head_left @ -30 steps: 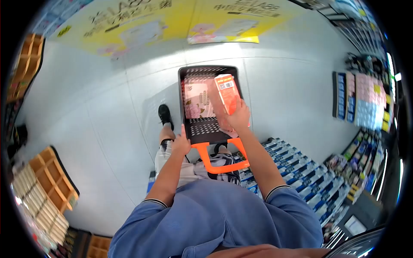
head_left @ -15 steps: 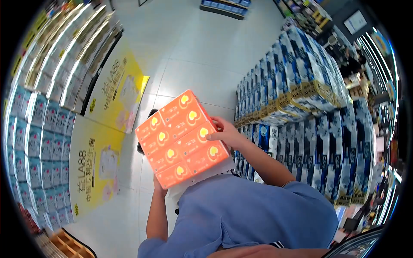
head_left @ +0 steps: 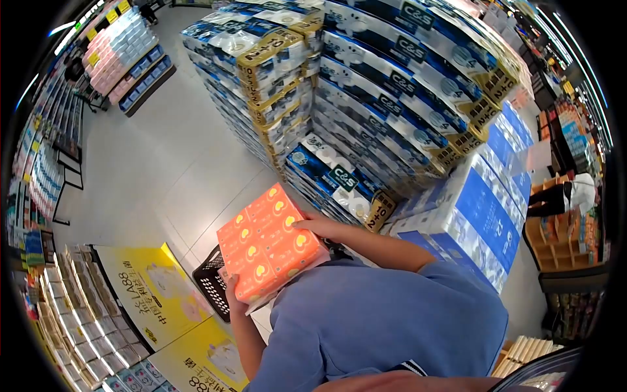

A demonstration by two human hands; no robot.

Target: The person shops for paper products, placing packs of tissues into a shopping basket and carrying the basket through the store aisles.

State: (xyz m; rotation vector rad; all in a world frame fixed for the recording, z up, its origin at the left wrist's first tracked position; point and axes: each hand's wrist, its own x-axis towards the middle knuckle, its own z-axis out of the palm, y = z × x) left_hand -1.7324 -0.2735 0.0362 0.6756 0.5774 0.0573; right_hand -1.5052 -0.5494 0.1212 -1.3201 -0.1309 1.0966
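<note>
An orange-red package point(head_left: 266, 240) with yellow heart shapes is held between both hands, close to the front of the blue shirt. My left hand point(head_left: 236, 292) grips its lower left side, fingers partly hidden by the package. At the package's right edge, my right hand point(head_left: 317, 225) is closed on it, thumb on the top face. A pale item, only partly visible, lies under the package. The black basket point(head_left: 210, 282) is just to the left, partly covered by the package.
Tall stacks of blue and white C&S packs point(head_left: 392, 85) rise in front, with blue packs point(head_left: 480, 212) at right. Yellow signs point(head_left: 160, 294) and pale stacked goods point(head_left: 81, 313) stand at lower left. A person in white point(head_left: 578, 195) is at far right.
The view has swung right, toward the C&S stacks. Earlier my left hand was at the basket and my right hand on the package inside it; the package was then lifted and is now in both hands.
</note>
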